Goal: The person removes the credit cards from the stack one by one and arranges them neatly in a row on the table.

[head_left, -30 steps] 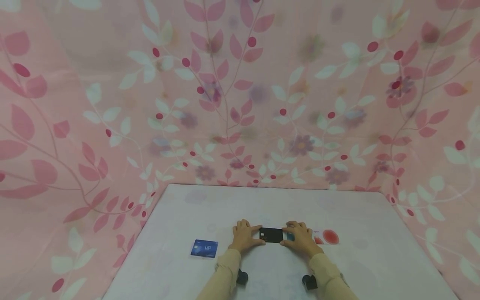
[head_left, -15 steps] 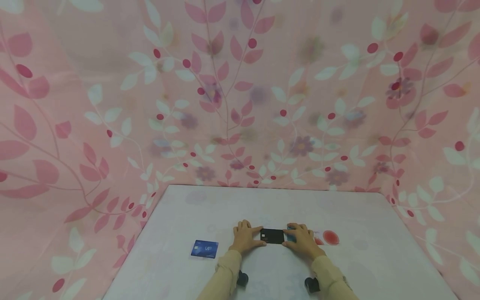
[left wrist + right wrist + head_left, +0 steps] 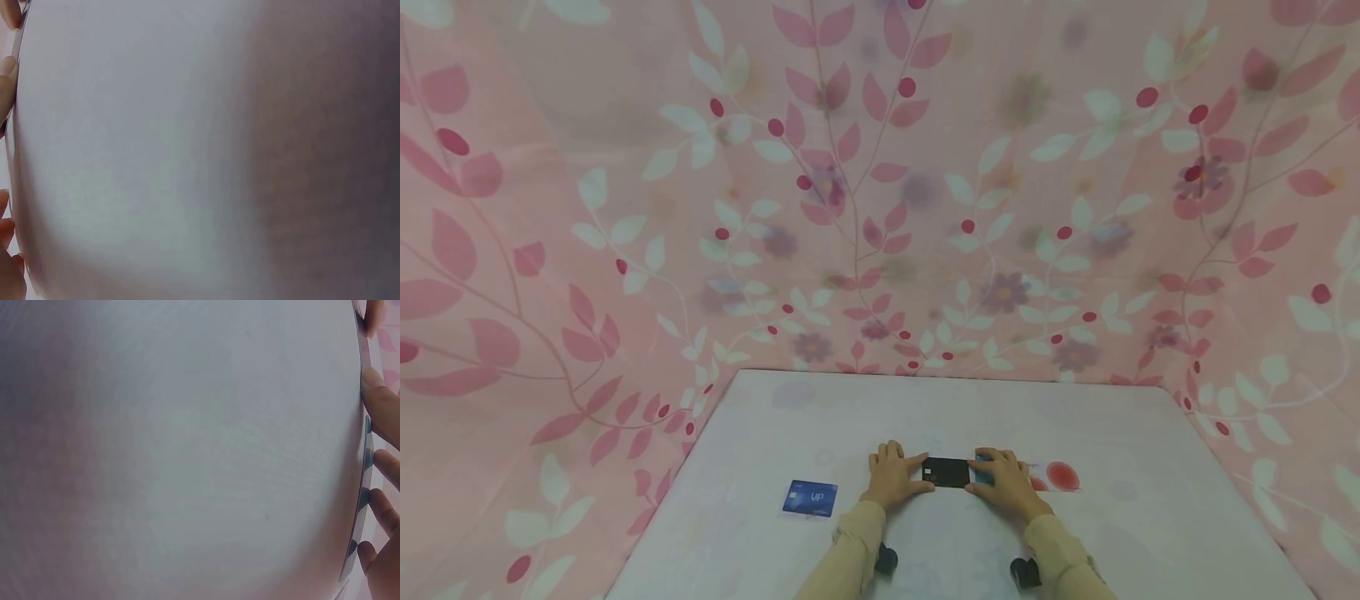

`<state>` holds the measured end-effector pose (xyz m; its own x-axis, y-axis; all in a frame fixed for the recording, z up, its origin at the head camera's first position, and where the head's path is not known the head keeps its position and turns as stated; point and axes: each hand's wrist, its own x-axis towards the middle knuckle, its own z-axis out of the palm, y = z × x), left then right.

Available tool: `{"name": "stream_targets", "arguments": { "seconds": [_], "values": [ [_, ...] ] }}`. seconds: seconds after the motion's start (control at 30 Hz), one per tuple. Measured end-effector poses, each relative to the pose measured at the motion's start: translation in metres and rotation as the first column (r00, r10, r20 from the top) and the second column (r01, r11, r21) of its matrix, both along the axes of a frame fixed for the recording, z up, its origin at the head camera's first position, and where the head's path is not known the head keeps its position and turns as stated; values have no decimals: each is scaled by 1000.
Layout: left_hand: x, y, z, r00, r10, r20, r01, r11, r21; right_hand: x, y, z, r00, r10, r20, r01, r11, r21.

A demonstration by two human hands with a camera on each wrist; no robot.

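Note:
A black bank card (image 3: 946, 472) with a small chip at its left end lies flat on the white table between both hands. My left hand (image 3: 891, 477) holds its left end, forefinger at the upper corner and thumb at the lower one. At the right end, my right hand (image 3: 1006, 483) holds the card the same way. Partly hidden beneath the right hand's fingers is a teal-blue card (image 3: 982, 477). Both wrist views show mostly tabletop, with some fingers (image 3: 7, 87) at the left wrist view's edge and fingers (image 3: 382, 409) at the right wrist view's edge.
A blue card (image 3: 809, 498) marked VIP lies left of the left hand. Right of the right hand is a white card with a red circle (image 3: 1063, 476), partly covered by that hand. A pink floral curtain (image 3: 880, 208) surrounds the white table (image 3: 820, 400).
The right wrist and hand have shifted very slightly to the right, and the black card looks a touch further right. Both hands keep their hold; the other cards stay put.

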<state>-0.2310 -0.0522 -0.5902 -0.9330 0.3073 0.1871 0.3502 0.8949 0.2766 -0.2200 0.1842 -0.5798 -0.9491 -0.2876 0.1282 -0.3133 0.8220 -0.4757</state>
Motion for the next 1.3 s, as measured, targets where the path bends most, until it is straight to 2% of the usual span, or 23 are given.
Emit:
{"name": "stream_targets", "arguments": {
  "seconds": [0.13,0.37,0.93,1.3],
  "values": [
    [-1,1,-2,1000,-8,-5,8,1000,-5,0,1,-2,1000,3,-13,-3,1000,-2],
    [2,2,2,1000,-9,-8,9,1000,6,-1,1,-3,999,24,-46,-24,1000,19],
    [0,10,-4,1000,-21,22,21,999,-34,-2,3,-1,1000,21,1,-21,1000,1],
    [1,11,-4,999,-24,23,24,1000,-2,-1,5,-6,1000,18,-17,-19,999,-29]
  ]
}}
